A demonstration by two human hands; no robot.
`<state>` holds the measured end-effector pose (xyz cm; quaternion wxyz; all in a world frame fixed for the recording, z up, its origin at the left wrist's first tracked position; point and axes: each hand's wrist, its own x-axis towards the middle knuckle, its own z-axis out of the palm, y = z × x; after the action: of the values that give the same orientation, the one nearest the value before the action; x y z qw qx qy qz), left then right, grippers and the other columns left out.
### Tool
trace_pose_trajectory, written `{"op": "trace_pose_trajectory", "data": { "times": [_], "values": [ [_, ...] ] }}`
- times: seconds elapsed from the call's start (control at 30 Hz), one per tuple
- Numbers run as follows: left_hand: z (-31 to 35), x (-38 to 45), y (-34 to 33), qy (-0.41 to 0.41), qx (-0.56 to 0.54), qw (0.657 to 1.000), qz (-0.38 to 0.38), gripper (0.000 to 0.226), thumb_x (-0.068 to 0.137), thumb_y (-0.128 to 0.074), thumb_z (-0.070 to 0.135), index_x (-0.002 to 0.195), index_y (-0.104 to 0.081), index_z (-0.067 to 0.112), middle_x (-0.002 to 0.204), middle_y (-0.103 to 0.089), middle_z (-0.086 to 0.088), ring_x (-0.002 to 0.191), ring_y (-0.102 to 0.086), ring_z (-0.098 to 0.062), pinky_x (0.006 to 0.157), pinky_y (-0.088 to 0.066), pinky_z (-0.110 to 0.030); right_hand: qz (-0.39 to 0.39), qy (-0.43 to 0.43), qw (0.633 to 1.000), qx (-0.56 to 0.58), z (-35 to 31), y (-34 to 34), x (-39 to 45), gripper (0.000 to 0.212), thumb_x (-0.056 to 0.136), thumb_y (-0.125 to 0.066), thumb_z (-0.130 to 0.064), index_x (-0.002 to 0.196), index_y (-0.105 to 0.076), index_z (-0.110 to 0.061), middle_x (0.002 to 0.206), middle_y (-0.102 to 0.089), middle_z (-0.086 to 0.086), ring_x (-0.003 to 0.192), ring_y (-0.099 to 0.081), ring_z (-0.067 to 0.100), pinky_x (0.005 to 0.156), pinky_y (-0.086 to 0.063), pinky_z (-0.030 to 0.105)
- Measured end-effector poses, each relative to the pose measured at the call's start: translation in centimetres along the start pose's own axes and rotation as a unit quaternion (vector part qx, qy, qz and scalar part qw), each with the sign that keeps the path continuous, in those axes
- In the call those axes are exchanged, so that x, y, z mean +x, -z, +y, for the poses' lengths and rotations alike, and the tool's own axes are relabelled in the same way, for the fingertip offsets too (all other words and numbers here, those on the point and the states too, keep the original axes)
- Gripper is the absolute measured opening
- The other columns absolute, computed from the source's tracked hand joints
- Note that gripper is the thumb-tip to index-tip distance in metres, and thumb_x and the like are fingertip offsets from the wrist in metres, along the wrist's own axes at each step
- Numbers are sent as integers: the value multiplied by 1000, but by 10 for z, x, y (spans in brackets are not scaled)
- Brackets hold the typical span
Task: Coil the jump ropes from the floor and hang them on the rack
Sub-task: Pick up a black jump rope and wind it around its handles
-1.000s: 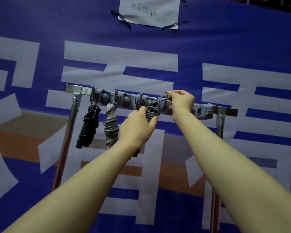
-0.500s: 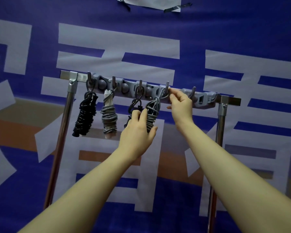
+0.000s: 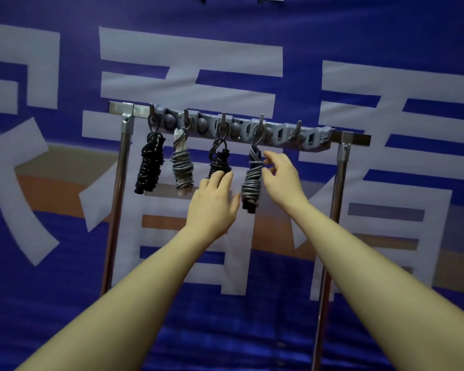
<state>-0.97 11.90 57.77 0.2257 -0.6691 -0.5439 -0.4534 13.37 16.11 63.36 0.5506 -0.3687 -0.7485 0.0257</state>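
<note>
A grey hook strip (image 3: 276, 135) runs along the top bar of a metal rack. Several coiled jump ropes hang from its hooks: a black one (image 3: 148, 167) at the left, a grey one (image 3: 182, 167) beside it, another black one (image 3: 220, 160), and a grey one (image 3: 252, 180) on the fourth hook. My left hand (image 3: 212, 204) is just left of the fourth coil with relaxed fingers, partly covering the third. My right hand (image 3: 281, 175) is just right of that coil, fingers loosely spread, holding nothing. The hook farthest right (image 3: 298, 128) is bare.
The rack stands on two metal posts, the left post (image 3: 118, 188) and the right post (image 3: 338, 188). Behind it hangs a blue banner (image 3: 386, 49) with large pale characters.
Both hands have let go of the fourth grey coil and drawn back and down from the hook strip; the coil now hangs free on its hook.
</note>
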Motion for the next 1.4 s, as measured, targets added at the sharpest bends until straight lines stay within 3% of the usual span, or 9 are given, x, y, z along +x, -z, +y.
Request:
{"op": "trace_pose_trajectory", "data": {
  "times": [0.17, 0.3, 0.63, 0.77, 0.93, 1.07, 1.23, 1.3, 1.4],
  "values": [
    [-2, -49, 18, -4, 25, 999, -22, 42, 94, -51, 23, 134, -50, 7, 137, -49, -9, 116, -46, -33, 93, -41, -42, -36, 17, 995, -93, 10, -5, -79, 40, 95, -44, -11, 135, -49, -11, 126, -51, 6, 111, -53, 23, 90, -46, 42],
    [-9, -100, 20, 12, 29, 998, -55, 39, 92, -54, 17, 129, -55, 4, 130, -55, -12, 113, -49, -36, 89, -40, -44, -89, 5, 987, -135, 21, -18, -153, 36, 96, -45, -13, 131, -53, -11, 124, -53, 6, 112, -52, 25, 90, -45, 39],
    [-38, -269, -26, 106, -5, 980, -167, 37, 84, -46, 24, 103, -68, 1, 101, -66, -15, 86, -59, -40, 74, -46, -44, -189, -115, 969, -110, 74, -69, -312, 25, 95, -48, -15, 113, -64, -12, 112, -61, 3, 100, -58, 29, 84, -42, 35],
    [-47, -327, -59, 136, -30, 963, -230, 49, 82, -35, 35, 95, -69, 2, 95, -66, -15, 83, -61, -40, 72, -51, -45, -244, -155, 952, -100, 104, -96, -367, 22, 92, -52, -14, 108, -67, -12, 104, -63, 5, 95, -60, 29, 84, -43, 35],
    [-54, -398, -101, 180, -22, 930, -318, 40, 81, -44, 25, 101, -68, 2, 100, -65, -18, 89, -59, -42, 76, -49, -47, -331, -211, 916, -81, 139, -125, -446, 21, 91, -54, -13, 106, -69, -12, 96, -60, 3, 94, -59, 25, 82, -43, 32],
    [-70, -448, -127, 201, -19, 906, -372, 30, 91, -49, 17, 111, -66, 3, 107, -63, -16, 99, -54, -38, 83, -43, -42, -404, -240, 880, -71, 163, -151, -501, 20, 93, -53, -17, 104, -69, -13, 98, -61, 2, 96, -58, 24, 84, -45, 33],
    [-94, -512, -161, 173, -27, 869, -463, 38, 87, -39, 20, 106, -68, 5, 98, -64, -16, 89, -55, -41, 74, -47, -45, -458, -255, 849, -71, 180, -191, -567, 24, 92, -58, -26, 109, -68, -13, 106, -61, 5, 106, -52, 26, 92, -39, 33],
    [-102, -532, -169, 151, -19, 844, -515, 46, 89, -34, 27, 120, -63, 9, 119, -61, -13, 106, -52, -39, 85, -46, -46, -494, -257, 826, -88, 184, -206, -587, 34, 93, -56, -34, 120, -62, -16, 118, -55, 3, 114, -44, 24, 97, -32, 33],
    [-114, -554, -179, 168, 14, 793, -585, 46, 99, -39, 27, 145, -37, 26, 154, -28, 2, 138, -24, -25, 105, -27, -41, -539, -270, 791, -105, 188, -226, -607, 49, 93, -52, -44, 136, -48, -21, 131, -43, 2, 123, -33, 25, 101, -24, 33]
  ]
}}
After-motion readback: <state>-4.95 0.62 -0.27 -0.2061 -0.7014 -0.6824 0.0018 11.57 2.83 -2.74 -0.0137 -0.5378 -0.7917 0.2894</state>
